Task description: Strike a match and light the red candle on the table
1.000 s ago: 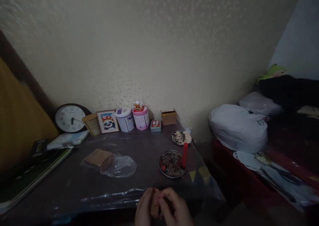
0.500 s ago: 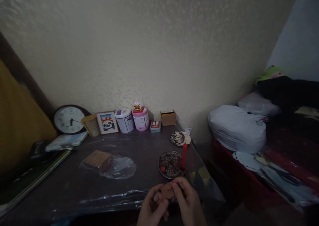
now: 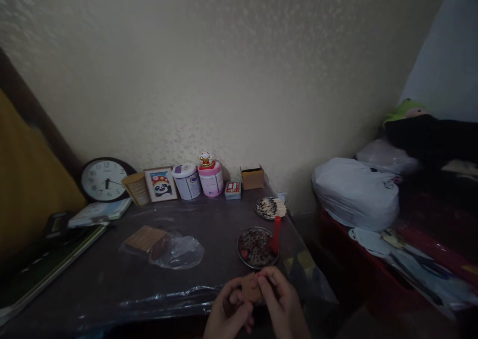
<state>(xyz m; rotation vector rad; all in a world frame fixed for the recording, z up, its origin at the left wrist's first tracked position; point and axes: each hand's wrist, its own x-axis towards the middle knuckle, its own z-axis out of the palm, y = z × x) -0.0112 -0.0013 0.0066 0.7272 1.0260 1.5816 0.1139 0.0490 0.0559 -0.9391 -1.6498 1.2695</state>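
A small flat brown piece (image 3: 252, 288), like card or leather, is held between both my hands just in front of the table's near edge. My left hand (image 3: 229, 309) grips its left side and lower edge between fingers and thumb. My right hand (image 3: 279, 299) pinches its upper right corner, where a bit of red shows at the fingertips. Just beyond my hands, a round metal plate (image 3: 256, 264) holds dark bits and a small red lump. An upright red candle (image 3: 277, 234) stands at the plate's right side, with no flame visible.
Matchsticks lie on a smaller plate (image 3: 267, 216). Left on the table are a brown ridged stack (image 3: 146, 238) and a clear plastic bag (image 3: 182, 252). Along the wall stand a clock (image 3: 104, 179), panda picture (image 3: 161, 183), tins (image 3: 211, 182), and open cardboard box (image 3: 253, 178).
The brown piece has tilted slightly, so more of its flat face shows between my fingers. Both hands stay in nearly the same place. Nothing on the table has moved.
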